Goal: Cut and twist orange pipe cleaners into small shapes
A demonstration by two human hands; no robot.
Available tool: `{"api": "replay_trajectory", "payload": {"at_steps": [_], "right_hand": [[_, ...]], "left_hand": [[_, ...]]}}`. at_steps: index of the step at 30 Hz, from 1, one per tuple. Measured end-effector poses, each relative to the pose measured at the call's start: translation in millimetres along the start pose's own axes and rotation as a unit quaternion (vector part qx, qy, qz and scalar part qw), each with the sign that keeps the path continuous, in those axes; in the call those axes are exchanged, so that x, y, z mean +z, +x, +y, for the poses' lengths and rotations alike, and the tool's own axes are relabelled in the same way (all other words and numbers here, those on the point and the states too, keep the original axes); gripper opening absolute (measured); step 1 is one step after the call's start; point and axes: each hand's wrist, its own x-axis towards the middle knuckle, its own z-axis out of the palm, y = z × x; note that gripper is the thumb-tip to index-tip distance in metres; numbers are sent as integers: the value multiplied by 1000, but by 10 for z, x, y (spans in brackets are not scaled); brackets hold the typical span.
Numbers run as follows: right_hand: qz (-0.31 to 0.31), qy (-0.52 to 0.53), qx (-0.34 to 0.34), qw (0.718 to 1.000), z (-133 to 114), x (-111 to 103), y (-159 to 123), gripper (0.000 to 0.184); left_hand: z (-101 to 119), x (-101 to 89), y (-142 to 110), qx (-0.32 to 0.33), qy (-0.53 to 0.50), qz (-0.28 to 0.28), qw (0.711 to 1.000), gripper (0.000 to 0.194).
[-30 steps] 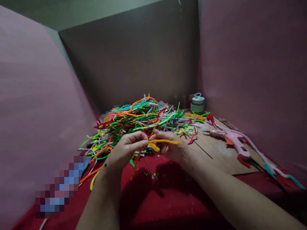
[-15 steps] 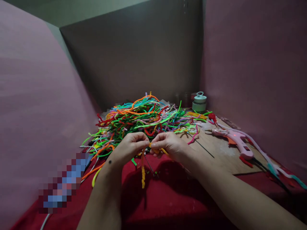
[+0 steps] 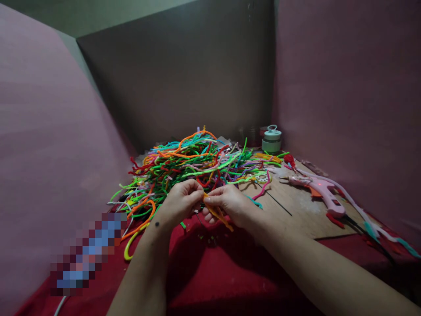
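Note:
Both my hands meet in front of a big heap of coloured pipe cleaners (image 3: 184, 162). An orange-yellow pipe cleaner (image 3: 219, 213) runs between them. My left hand (image 3: 186, 196) pinches its upper end between thumb and forefinger. The thumb and fingers of my right hand (image 3: 226, 201) close on it just beside that, and its doubled, twisted tail slants down to the right below the palm. Fingertips hide part of the pipe cleaner. Beneath the hands, small green bits (image 3: 208, 239) lie on the red cloth (image 3: 210, 281).
To the right, a pink hot glue gun (image 3: 320, 188) rests on a wooden board (image 3: 296, 219) with a thin dark stick (image 3: 274, 199). A pale green lidded jar (image 3: 271, 139) stands behind. Pink panels (image 3: 348, 87) rise at both sides. A blurred-out patch (image 3: 88, 254) covers something at left.
The pipe cleaner's loose end, which hung straight down below my left hand, now lies along the other strand, slanting right under my right hand. Both hands stay close together.

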Motion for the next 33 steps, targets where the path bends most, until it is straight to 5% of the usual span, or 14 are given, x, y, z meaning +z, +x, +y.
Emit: {"api": "replay_trajectory", "payload": {"at_steps": [11,15,18,26,30,33], "right_hand": [[27,4,3,1000,-25,-5,24,13],[-12,33,-44,998,-26,-17,18,11],[15,28,-57,998,-33,-5,8,12],[57,-29,-21,998,-8,7,33,17],[128,-163,-102,973,43,0,67,25],[113,-143,-75,980,45,23,68,22]], "left_hand": [[-36,34,6,81,46,83,992,13],[-40,23,38,21,-101,21,994,23],[-59,32,70,-2,-127,-2,992,29],[-44,146,60,57,24,99,993,21],[-58,204,49,162,197,193,947,18],[-66,201,65,161,212,210,941,18]]}}
